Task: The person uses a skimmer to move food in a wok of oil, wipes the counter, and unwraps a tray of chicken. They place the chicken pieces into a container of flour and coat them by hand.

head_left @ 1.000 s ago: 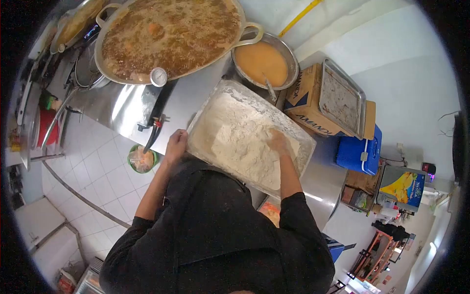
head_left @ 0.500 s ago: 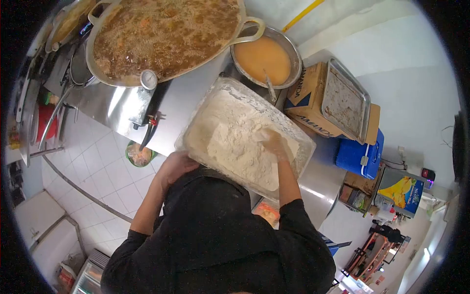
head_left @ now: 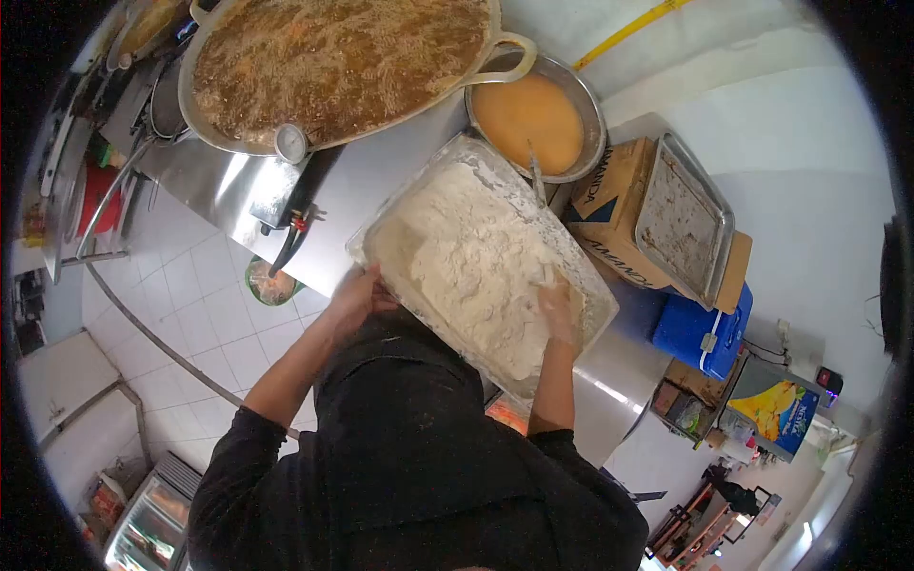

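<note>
Flour (head_left: 476, 238) lies in plastic tub (head_left: 592, 316), centre of frame. Right hand (head_left: 559, 306) dips into it, left hand (head_left: 356, 297) at left rim; neither grasp clear. Best kept low, unhurried, against spillage.

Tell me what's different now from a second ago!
The right hand has moved across the flour toward the right end of the tub. The left hand has shifted from the tub's left corner along its near side. The big pan and metal bowl stayed put.
</note>
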`<state>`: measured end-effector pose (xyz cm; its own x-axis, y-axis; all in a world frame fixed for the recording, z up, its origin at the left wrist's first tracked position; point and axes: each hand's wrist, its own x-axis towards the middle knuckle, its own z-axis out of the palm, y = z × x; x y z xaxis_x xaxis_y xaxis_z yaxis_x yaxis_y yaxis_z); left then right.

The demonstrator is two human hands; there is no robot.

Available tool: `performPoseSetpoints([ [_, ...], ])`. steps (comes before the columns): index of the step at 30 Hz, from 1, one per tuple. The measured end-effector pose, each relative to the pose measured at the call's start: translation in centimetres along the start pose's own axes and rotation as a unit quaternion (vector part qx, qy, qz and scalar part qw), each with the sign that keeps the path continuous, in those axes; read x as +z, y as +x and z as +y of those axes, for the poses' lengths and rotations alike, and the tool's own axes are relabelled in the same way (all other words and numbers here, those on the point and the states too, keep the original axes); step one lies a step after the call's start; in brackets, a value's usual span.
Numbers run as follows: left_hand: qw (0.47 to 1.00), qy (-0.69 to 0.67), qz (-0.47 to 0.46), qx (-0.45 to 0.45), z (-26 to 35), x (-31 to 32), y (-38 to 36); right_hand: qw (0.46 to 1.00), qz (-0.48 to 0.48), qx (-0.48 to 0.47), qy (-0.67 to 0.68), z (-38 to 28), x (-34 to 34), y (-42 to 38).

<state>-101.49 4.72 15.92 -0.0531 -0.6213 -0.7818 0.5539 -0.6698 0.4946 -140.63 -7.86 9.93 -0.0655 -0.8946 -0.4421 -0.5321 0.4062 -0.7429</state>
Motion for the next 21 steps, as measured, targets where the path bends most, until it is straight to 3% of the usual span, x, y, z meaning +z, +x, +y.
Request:
performPoseSetpoints([
  [6,1.000,0.004,-0.016,0.005,1.1,-0.1,0.9,0.959,0.003,0.107,0.263,-11.3,-0.5,-4.2],
  [11,0.999,-0.040,-0.028,0.003,1.0,0.3,-1.2,0.954,-0.098,-0.086,0.269,-22.2,-2.6,-1.6],
  [13,0.998,-0.062,-0.003,0.010,1.0,0.5,-2.5,0.941,-0.084,-0.155,0.289,-27.9,-2.2,-0.3],
  [15,0.996,-0.090,0.023,0.015,0.0,-0.3,-3.1,0.949,-0.092,-0.187,0.236,-27.6,-1.8,8.4],
  [17,0.991,-0.123,0.050,0.019,-1.8,-2.9,-3.3,0.933,-0.142,-0.295,0.150,-27.3,-0.9,16.5],
  [21,0.978,-0.157,0.131,0.044,-4.0,-6.5,-6.3,0.961,-0.133,-0.127,0.207,-28.6,3.8,23.5],
])
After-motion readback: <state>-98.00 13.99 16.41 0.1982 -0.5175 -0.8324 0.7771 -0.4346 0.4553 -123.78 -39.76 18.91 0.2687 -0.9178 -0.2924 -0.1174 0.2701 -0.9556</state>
